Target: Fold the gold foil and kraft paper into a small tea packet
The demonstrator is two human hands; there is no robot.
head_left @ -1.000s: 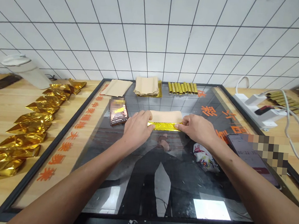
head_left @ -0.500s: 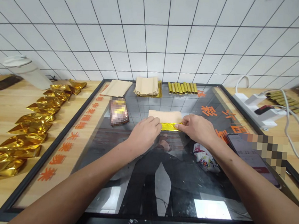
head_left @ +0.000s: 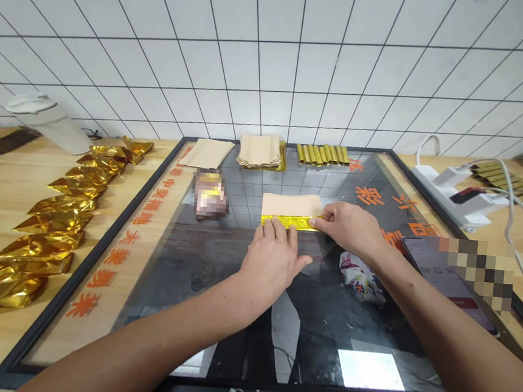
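A tan paper sheet [head_left: 292, 205] lies on the glass top, its near edge turned over into a shiny gold strip [head_left: 282, 221]. My left hand [head_left: 272, 255] is open, fingers stretched forward, with the tips on the strip's near edge and the thumb apart to the right. At the right end, my right hand [head_left: 348, 228] is closed, thumb and fingers pinching the paper and its gold fold. Behind the sheet are a stack of tan papers with gold backing [head_left: 260, 151] and a row of rolled gold tubes [head_left: 323, 155].
Gold foil pieces [head_left: 56, 211] line the wooden table at left, near a pale cup [head_left: 51, 119]. A blurred packet [head_left: 210, 194], a crumpled printed wrapper [head_left: 359, 278] and a phone [head_left: 448, 282] lie on the glass. A power strip with cables [head_left: 449, 194] stands at right.
My left hand has moved from pinching the strip's left end to lying with outstretched fingers along its near edge, uncovering that end. My right hand stays at the right end.
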